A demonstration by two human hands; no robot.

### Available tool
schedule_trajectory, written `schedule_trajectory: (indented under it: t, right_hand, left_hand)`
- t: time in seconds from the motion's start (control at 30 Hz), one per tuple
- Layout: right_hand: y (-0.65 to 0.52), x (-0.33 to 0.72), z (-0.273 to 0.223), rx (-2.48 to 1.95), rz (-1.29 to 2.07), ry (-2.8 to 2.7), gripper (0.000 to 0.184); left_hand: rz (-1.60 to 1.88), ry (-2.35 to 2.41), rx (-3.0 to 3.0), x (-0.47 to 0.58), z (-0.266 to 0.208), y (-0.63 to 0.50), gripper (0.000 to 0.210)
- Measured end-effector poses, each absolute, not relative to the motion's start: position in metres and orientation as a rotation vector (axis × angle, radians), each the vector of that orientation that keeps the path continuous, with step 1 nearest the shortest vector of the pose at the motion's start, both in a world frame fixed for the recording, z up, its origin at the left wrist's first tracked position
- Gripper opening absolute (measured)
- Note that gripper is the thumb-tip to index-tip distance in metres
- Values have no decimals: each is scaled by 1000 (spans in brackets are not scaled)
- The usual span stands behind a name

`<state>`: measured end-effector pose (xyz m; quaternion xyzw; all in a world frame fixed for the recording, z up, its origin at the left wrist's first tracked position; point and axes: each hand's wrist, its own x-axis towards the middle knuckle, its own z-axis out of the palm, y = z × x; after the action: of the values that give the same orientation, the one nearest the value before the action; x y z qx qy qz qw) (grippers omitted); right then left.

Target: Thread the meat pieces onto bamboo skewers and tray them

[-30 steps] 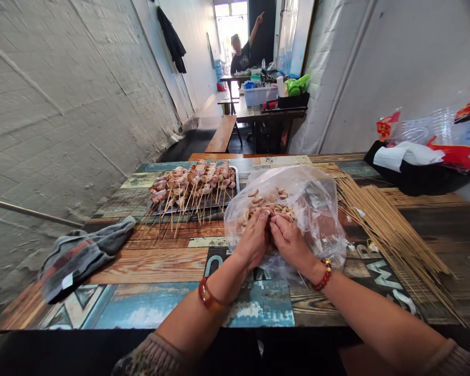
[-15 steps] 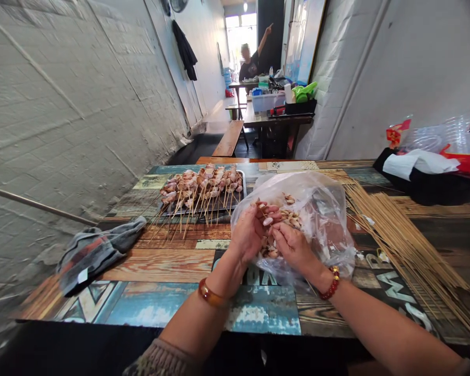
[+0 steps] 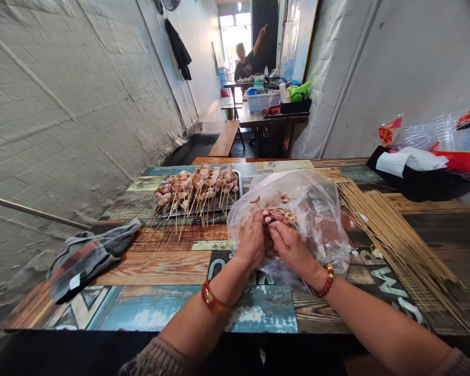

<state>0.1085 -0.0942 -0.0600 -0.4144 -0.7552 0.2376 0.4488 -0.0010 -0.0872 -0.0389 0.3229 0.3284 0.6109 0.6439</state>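
Meat pieces (image 3: 289,215), small and pale brown, lie heaped in a clear plastic bag (image 3: 325,224) that sits spread on the counter (image 3: 156,266), right in front of the person. Both hands work over the bag. The left hand (image 3: 253,237) has its fingers curled close together around a pale piece (image 3: 266,217) at their tips. A short length of thin stick slants up from beside these fingers to a small brown piece (image 3: 254,199). The right hand (image 3: 290,243) meets the left, its fingers pinched narrow just below the pale piece; what exactly they grip is hidden. An amber-coloured bangle (image 3: 209,296) circles the left wrist, and a red beaded bracelet (image 3: 329,281) the right.

Left of the bag and near it, a metal tray (image 3: 240,183) carries a pile of skewered meat (image 3: 198,183), the sticks pointing toward the person. Farther left, a crumpled grey cloth (image 3: 94,256) lies at the counter's edge. Right of the bag, loose bare skewers (image 3: 395,240) are fanned out in a long heap. Behind them, at the right wall, stands a black container (image 3: 419,183) with white paper and red packaging.

Beyond the counter are a wooden bench (image 3: 225,138) and a second counter with a clear plastic bin (image 3: 263,102) on it. At the far end, another person (image 3: 243,68) in dark clothing raises an arm.
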Motion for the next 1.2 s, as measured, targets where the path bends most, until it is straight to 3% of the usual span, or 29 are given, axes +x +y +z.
schedule_trajectory:
  t: [0.23,0.43,1.2]
  right_hand:
    - [-95,110,-56,-1045,644,-1871,19]
    - [-98,111,-55,-1023,730,-1917,18]
    - [-101,109,-58,-1060,603,-1959,19]
  left_hand:
    - [1349,660,592,-15,-24,-82,35]
    - [1408,694,579,-33,-15,-74,24]
    - [1480,721,690,-19,-23,-76,25]
